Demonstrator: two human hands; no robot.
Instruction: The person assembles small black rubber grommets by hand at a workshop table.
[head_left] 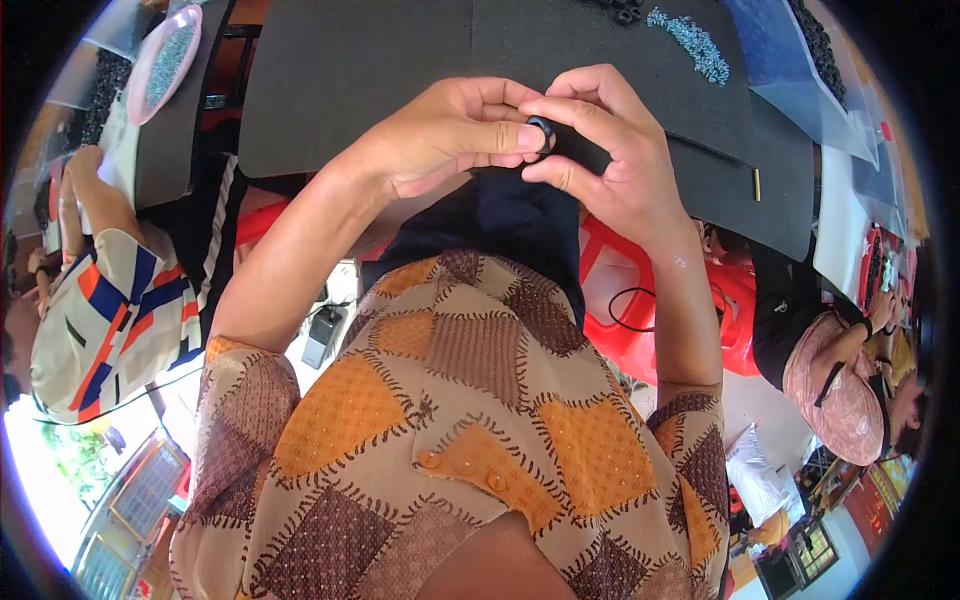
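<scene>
Over the near edge of the dark table, both my hands meet at a small black ring-shaped part [541, 134]. My left hand [450, 135] is closed, pinching the part between thumb and fingers. From the other side comes my right hand [620, 150], its index fingertip at the top of the part and its thumb just below, curled round it. The fingers cover much of the part, so its full shape is hidden.
On the dark table mat [370, 80] lie a pile of small bluish metallic pieces [692, 45], several black rings [625, 12] and a short brass-coloured rod [757, 184]. A pink tray [165, 65] stands far left. Red stools [620, 290] and people sit at both sides.
</scene>
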